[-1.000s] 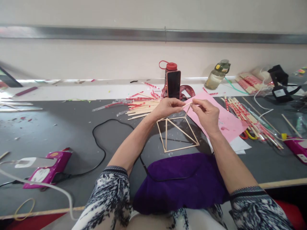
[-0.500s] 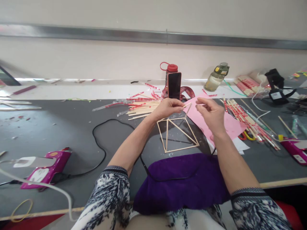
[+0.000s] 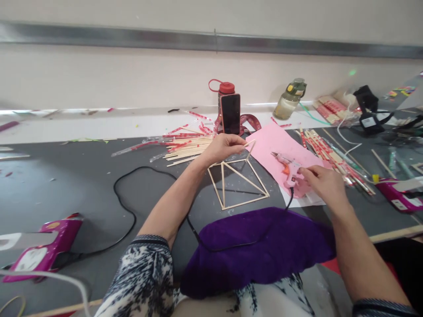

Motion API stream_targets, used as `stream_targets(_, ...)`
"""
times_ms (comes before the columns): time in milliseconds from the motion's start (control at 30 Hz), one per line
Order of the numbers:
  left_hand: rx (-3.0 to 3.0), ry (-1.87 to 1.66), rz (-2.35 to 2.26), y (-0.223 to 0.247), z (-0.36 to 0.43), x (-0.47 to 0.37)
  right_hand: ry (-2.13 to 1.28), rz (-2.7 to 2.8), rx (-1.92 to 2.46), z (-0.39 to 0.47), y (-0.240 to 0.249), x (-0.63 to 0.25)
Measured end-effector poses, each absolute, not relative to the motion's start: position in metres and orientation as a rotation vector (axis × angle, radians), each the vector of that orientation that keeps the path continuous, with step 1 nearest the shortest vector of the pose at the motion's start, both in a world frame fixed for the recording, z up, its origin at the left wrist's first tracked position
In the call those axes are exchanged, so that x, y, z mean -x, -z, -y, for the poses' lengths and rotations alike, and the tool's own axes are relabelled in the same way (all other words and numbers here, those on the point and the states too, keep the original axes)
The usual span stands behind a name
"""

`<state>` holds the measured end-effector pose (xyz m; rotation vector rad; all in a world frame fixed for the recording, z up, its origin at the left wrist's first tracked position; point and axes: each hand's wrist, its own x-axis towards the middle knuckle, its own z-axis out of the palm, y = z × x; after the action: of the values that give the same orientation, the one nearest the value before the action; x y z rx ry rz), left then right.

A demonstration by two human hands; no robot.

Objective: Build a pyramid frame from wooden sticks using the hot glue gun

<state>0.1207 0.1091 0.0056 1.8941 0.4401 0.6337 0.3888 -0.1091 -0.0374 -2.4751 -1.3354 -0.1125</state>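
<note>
My left hand (image 3: 228, 147) is closed in a pinch on a thin wooden stick (image 3: 250, 143) at the upper back corner of a stick frame. That stick frame (image 3: 244, 203) rests on the grey table, a four-sided outline with a diagonal and a short stick rising at the back right. My right hand (image 3: 325, 185) has thumb and fingers closed at the handle of a pink hot glue gun (image 3: 291, 171). The gun is over pink paper (image 3: 264, 136), its nozzle pointing to the back left. Its black cord runs down across a purple cloth (image 3: 257, 251).
Bare sticks (image 3: 188, 149) and torn wrappers lie behind my left hand. A phone (image 3: 230, 114) leans on a red-capped bottle (image 3: 226, 88). Wrapped chopsticks (image 3: 333, 154) and a green-lidded bottle (image 3: 290, 100) are at right. Magenta power strips (image 3: 49, 242) sit on both sides.
My right hand has moved right and toward me, from beside the stick frame to the glue gun, which now shows. My left hand keeps its pinch. The view has shifted slightly right.
</note>
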Motion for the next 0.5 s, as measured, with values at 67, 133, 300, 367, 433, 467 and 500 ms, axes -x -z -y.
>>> stream_targets(67, -1.883, -0.633, -0.451, -0.007, -0.107, -0.120, -0.001, 1.303, 2.591, 0.107, 0.042, -0.385)
stream_targets(133, -1.867, -0.631, -0.453, -0.008, -0.106, -0.120, -0.078, 1.282, 2.678, 0.103, 0.044, -0.382)
stream_targets(300, -1.819, -0.637, -0.437, -0.007, -0.108, -0.118, -0.125, 1.270, 2.711, 0.090, 0.047, -0.380)
stream_targets(367, -1.800, -0.639, -0.427, -0.007, -0.108, -0.118, -0.098, 1.255, 2.696, 0.088, 0.049, -0.381)
stream_targets(433, -1.791, -0.644, -0.424, -0.006, -0.108, -0.117, -0.106, 1.223, 2.685, 0.087, 0.052, -0.383)
stream_targets(467, -1.792, -0.644, -0.421, -0.006, -0.108, -0.117, -0.115, 1.198, 2.679, 0.088, 0.053, -0.384)
stream_targets(500, -1.794, -0.643, -0.415, -0.006, -0.108, -0.117, -0.121, 1.176, 2.657, 0.089, 0.055, -0.385)
